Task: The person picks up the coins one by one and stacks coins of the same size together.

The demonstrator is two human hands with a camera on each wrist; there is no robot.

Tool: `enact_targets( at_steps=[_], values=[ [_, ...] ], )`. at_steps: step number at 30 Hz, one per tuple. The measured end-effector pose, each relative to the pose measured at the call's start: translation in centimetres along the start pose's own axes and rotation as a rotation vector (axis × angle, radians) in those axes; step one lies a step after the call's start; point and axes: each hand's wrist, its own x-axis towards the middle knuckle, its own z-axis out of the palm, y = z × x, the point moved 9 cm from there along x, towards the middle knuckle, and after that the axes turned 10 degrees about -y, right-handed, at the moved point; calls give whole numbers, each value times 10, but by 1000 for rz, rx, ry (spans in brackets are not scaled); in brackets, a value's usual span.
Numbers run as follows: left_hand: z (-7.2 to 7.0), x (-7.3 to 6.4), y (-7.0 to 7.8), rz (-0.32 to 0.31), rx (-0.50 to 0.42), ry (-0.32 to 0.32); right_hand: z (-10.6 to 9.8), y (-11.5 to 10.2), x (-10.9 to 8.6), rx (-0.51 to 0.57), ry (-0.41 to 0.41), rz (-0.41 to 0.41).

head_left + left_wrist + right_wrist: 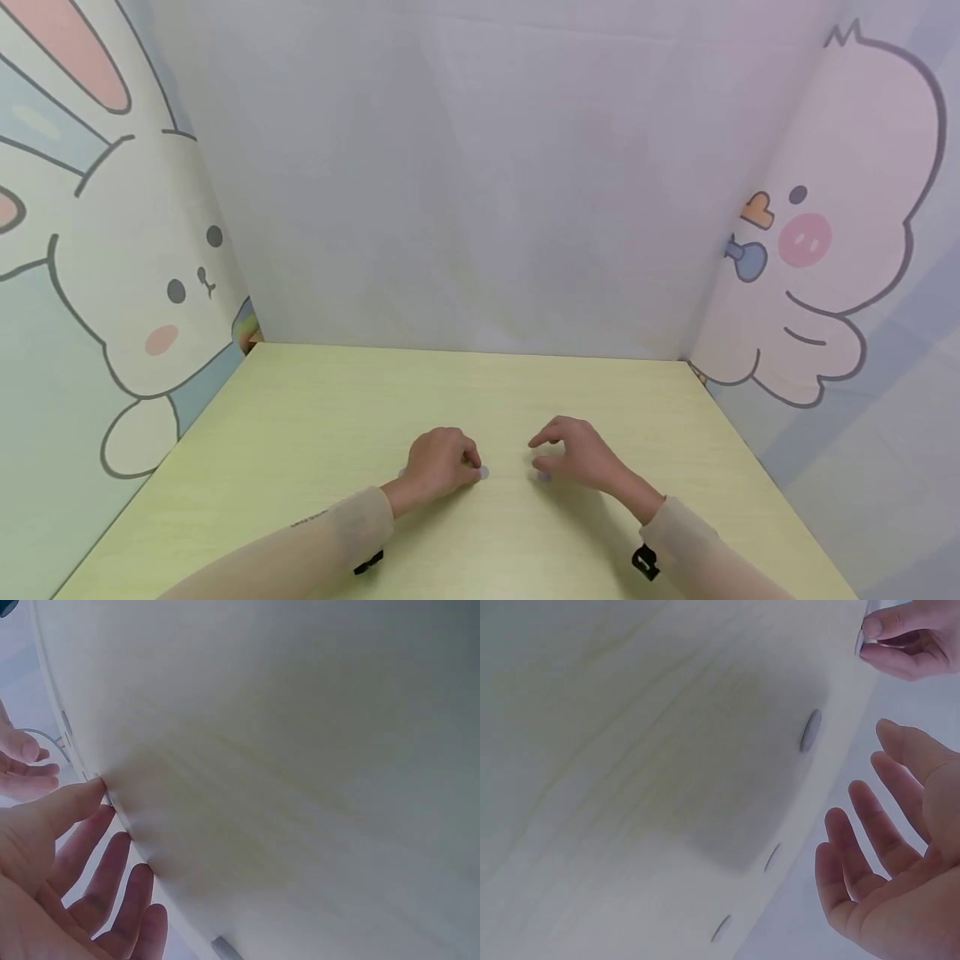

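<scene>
My left hand point(441, 461) is low at the tabletop point(360, 392), its thumb and forefinger pinching a small flat grey disc point(483, 472). The right wrist view shows that same disc point(859, 643) tilted up at the fingertips. In the left wrist view the other fingers point(141, 889) come down to the table surface. My right hand point(581, 454) hovers over the table to the right, thumb and fingers parted, holding nothing. Close to its fingertips lies another grey disc point(811, 731); in the head view the hand partly covers this disc point(544, 476).
Two more thin discs lie farther along the table, one point(772, 857) near the other point(721, 928). Part of a disc point(402, 472) shows left of my left hand. A pale curtain point(465, 183) stands behind the table, with cartoon-printed cloth point(142, 333) at the sides.
</scene>
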Motion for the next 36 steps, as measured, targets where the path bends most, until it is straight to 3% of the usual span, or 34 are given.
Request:
enact_targets(
  at_steps=[12, 23, 36],
  values=[
    [-1, -1, 1, -7, -16, 3, -8, 26, -23, 6, -14, 10],
    [1, -1, 0, -5, -20, 3, -23, 43, -20, -69, 50, 52],
    [1, 0, -1, -11, -9, 1, -44, 68, -23, -82, 123, 113]
  ],
)
